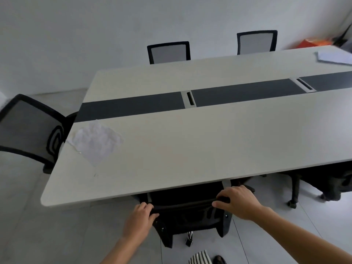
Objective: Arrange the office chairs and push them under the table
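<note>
A black mesh office chair [187, 212] stands right in front of me, its seat tucked under the near edge of the long pale table [190, 145]. My left hand [140, 219] grips the left end of the backrest's top rail. My right hand [237, 201] grips the right end of that rail. Another black chair [32, 130] sits at the table's left end, turned at an angle. Two more chairs [168, 52] [257, 41] stand along the far side, pushed against the table. A dark chair [323, 181] is partly under the near edge at the right.
A crumpled sheet of paper [95, 141] lies on the table's near left corner, and more papers [335, 57] lie at the far right. A dark strip with cable ports [190, 99] runs down the tabletop. White wall behind; an orange object [312, 42] sits in the far right corner.
</note>
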`<action>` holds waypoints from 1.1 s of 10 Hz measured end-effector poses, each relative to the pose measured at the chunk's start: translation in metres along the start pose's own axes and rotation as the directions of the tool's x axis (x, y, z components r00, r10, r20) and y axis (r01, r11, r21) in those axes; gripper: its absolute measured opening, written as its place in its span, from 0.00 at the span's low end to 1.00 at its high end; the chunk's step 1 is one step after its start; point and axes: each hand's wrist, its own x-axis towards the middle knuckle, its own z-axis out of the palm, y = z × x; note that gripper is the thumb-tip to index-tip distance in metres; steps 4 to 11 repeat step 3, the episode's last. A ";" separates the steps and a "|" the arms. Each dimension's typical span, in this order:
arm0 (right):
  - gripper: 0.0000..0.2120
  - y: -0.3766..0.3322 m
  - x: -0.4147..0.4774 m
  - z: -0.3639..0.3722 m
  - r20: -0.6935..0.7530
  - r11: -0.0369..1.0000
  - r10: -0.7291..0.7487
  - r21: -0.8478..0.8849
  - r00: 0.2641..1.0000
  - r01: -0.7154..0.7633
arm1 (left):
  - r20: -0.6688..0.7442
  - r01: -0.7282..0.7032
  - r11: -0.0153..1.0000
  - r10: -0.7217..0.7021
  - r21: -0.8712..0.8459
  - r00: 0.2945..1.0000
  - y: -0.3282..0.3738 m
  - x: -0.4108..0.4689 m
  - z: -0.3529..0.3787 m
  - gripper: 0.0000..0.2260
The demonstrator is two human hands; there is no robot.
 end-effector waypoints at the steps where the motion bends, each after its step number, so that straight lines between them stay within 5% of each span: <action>1: 0.30 -0.010 -0.002 0.003 0.010 1.000 0.012 -0.003 1.000 -0.012 | 0.016 0.029 0.999 -0.029 -0.020 0.999 -0.009 -0.005 -0.001 0.16; 2: 0.35 -0.011 -0.003 0.005 0.014 1.000 0.019 -0.017 1.000 -0.018 | 0.005 0.030 0.998 -0.030 -0.050 1.000 -0.013 -0.007 -0.001 0.17; 11: 0.31 -0.011 -0.004 -0.002 0.000 0.997 0.069 0.033 0.998 -0.069 | 0.019 0.012 0.997 -0.010 -0.074 1.000 -0.010 -0.009 -0.003 0.18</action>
